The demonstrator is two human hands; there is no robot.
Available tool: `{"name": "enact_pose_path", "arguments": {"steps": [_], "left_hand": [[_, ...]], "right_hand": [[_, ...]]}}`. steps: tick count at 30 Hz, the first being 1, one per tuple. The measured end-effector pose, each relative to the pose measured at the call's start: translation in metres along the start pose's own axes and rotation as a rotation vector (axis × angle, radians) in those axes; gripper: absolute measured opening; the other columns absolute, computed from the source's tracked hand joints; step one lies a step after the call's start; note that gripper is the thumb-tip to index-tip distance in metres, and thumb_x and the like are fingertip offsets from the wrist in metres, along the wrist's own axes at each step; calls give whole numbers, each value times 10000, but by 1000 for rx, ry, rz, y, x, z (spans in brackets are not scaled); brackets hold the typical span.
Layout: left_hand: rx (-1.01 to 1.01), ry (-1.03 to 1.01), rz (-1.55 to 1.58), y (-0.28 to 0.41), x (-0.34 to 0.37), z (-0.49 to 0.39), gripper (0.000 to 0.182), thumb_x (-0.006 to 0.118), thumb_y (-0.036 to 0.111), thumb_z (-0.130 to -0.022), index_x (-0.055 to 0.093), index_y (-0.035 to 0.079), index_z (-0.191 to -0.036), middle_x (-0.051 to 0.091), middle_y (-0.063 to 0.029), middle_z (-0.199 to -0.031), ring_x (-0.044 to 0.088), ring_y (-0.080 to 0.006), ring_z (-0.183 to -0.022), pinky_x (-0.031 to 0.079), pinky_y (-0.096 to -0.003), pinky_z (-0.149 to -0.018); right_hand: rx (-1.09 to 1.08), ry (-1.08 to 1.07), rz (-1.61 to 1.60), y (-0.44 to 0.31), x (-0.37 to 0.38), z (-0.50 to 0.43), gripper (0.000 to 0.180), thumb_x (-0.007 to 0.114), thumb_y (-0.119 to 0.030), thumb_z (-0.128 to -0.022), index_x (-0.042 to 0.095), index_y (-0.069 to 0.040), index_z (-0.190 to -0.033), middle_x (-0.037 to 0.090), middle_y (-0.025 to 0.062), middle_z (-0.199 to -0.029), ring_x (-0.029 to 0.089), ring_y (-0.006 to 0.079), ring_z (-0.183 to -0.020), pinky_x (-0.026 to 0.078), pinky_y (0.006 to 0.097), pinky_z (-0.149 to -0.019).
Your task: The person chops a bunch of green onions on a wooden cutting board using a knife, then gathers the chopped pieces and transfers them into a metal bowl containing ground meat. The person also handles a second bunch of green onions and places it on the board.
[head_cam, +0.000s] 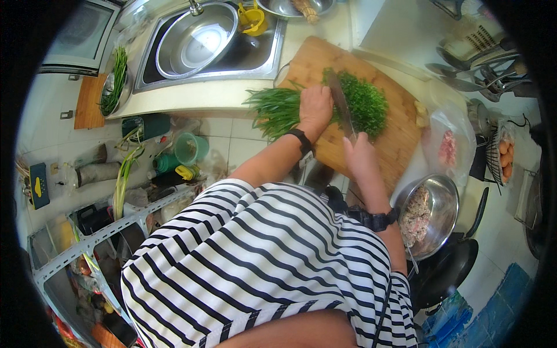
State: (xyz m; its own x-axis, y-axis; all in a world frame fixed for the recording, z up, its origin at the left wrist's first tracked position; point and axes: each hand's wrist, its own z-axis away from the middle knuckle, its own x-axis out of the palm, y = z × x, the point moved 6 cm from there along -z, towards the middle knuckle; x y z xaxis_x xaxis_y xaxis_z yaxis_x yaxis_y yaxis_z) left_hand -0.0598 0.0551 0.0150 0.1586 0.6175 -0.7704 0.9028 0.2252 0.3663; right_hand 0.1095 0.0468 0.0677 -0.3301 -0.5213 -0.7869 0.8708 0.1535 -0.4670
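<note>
A wooden cutting board (365, 156) lies across the counter in front of me. My left hand (314, 106) presses down on a bunch of long green leaves (274, 108), probably chives, whose loose ends hang past the board's left edge. In my right hand (363, 154) is the handle of a kitchen knife (340, 102). Its broad blade stands close beside my left fingers, between the bunch and a heap of finely chopped greens (363, 102). My right fingers hide most of the handle.
A steel bowl (450, 217) of minced meat stands to the right, near a plastic bag (465, 135) with pink meat and a black wok (452, 269). Ginger pieces (420, 114) sit at the board's right edge. Beyond the board's left are a sink (261, 56) and steel basin (174, 56).
</note>
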Motion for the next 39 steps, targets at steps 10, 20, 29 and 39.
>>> {"name": "enact_pose_path", "arguments": {"steps": [10, 20, 29, 39], "left_hand": [[-46, -74, -26, -4, 9, 1, 113, 620, 174, -792, 550, 106, -847, 536, -109, -834, 521, -311, -855, 387, -421, -768], [-67, -112, 70, -2, -9, -11, 128, 555, 180, -881, 574, 62, -833, 586, -152, -814, 555, -354, -856, 392, -477, -835], [-79, -100, -14, -11, -27, 6, 210, 534, 244, -948, 598, 79, -1061, 623, -116, -1050, 551, -301, -1103, 292, -513, -1076], [-49, -94, -60, -10, -20, 15, 194, 548, 233, -937, 602, 82, -1045, 597, -107, -1000, 546, -296, -996, 315, -474, -1044]], "right_hand": [[38, -40, 10, -4, 19, -25, 443, 557, -355, -933, 495, 62, -1071, 638, 327, -955, 619, 488, -915, 490, 539, -802], [-16, 158, -486, 37, 25, -37, 440, 630, -379, -886, 550, 35, -1012, 652, 276, -917, 629, 454, -891, 487, 485, -764], [-13, 58, -463, 47, 18, -20, 439, 633, -382, -888, 550, 26, -1027, 650, 283, -930, 630, 450, -902, 489, 486, -762], [-78, 126, -202, 32, 4, 2, 451, 600, -415, -901, 530, 6, -1049, 650, 295, -932, 621, 480, -892, 487, 522, -762]]}}
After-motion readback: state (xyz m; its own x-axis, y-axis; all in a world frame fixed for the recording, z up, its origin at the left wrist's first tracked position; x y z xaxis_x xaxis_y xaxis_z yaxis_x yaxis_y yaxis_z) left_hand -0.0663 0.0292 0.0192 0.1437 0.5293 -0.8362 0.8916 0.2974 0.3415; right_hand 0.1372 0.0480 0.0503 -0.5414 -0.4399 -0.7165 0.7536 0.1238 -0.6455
